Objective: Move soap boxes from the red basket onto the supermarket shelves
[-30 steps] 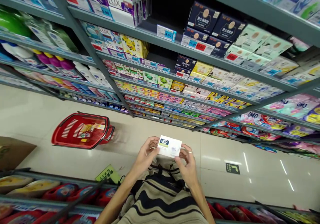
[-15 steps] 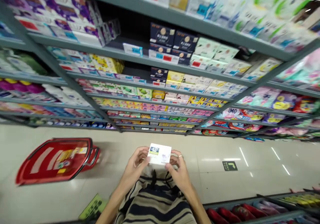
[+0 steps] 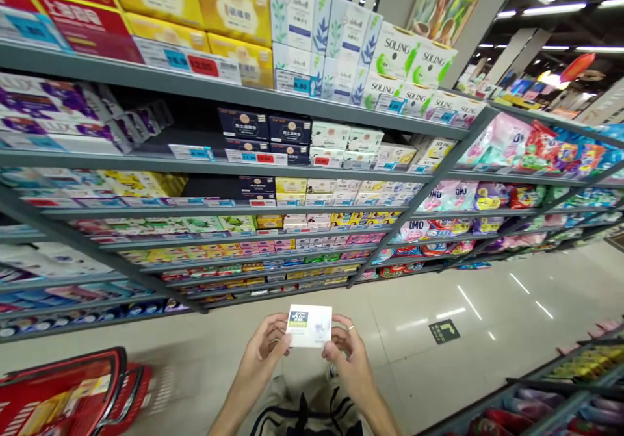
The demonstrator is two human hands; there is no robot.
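Between my two hands is a small white box (image 3: 310, 327) with a dark blue and green label at its upper left and a pale picture at its right. My left hand (image 3: 267, 344) grips the left edge, thumb on the front face. At the right edge my right hand (image 3: 347, 345), with a ring on one finger, pinches the box the same way. The fingertips behind the box are hidden. It is held at waist height over the floor, apart from the shelves.
Ahead stands a shelf rack (image 3: 273, 210) stacked with boxed goods. A red shopping basket (image 3: 110, 390) holding several items is at the lower left. Bags of detergent (image 3: 451, 197) fill the shelves at right. Another shelf (image 3: 517, 390) borders the lower right; a floor sign (image 3: 444, 331) lies on the tiles.
My view has tilted up and swung right, so the top shelf and ceiling lights now show. The basket has shifted left and down in view. Both hands still hold the box.
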